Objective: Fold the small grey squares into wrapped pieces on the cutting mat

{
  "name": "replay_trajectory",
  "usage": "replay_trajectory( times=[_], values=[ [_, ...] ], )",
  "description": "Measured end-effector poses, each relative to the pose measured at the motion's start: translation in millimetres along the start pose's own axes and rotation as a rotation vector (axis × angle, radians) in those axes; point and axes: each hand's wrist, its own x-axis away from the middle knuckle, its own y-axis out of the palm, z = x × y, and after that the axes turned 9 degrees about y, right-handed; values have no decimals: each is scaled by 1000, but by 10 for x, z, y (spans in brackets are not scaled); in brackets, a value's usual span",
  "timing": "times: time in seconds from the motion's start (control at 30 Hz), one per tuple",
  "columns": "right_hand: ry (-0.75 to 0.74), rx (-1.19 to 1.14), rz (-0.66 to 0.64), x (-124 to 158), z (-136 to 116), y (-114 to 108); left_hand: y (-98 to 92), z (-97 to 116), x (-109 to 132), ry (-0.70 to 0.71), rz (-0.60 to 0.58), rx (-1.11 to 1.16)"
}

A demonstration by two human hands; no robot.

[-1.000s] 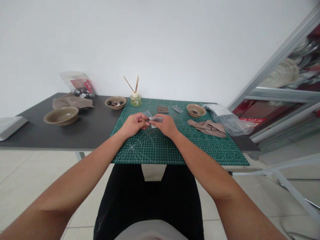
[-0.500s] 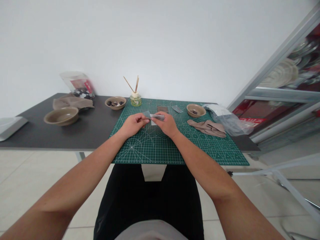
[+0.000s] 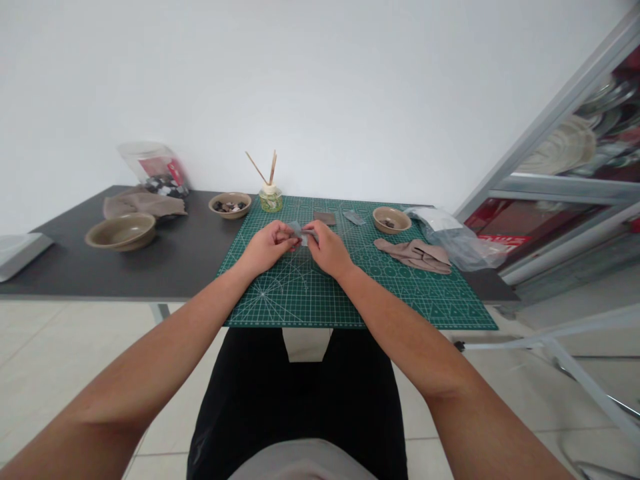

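Above the green cutting mat (image 3: 280,300), my left hand (image 3: 270,247) and my right hand (image 3: 329,250) meet with the fingers of both closed on a small translucent plastic bag (image 3: 295,228). Its film shows between the fingertips; whatever may be inside is too small to make out. Just beyond my right hand lies a flat brown square (image 3: 326,217). Beside that square rests another small clear plastic bag (image 3: 354,217).
A bowl with a few dark pieces (image 3: 391,221), a crumpled brown cloth (image 3: 417,255) and a large clear bag (image 3: 460,243) lie right. Leftward stand a reed diffuser (image 3: 271,198), a bowl of stones (image 3: 230,206), a bigger bowl (image 3: 121,233) and a clear jar (image 3: 153,163).
My right hand has shifted slightly left, closer to my left hand. Less of the plastic shows at my right fingers, and the brown square behind is more exposed.
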Motion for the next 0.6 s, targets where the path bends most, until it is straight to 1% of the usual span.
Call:
replay_trajectory(
  times=[0.1,0.27,0.4,0.5,0.6],
  values=[
    [-28,72,-29,12,-46,-26,-10,19,4,-21,27,-32],
    [-87,167,-95,14,-70,-32,-35,68,4,29,95,-209],
    [-164,186,-156,4,-87,-22,-31,97,9,-1,90,-167],
    [-180,214,-162,8,-110,-26,-25,85,15,-5,97,-143],
    [-172,245,-151,14,-125,-37,-21,34,8,3,125,-58]
  ],
)
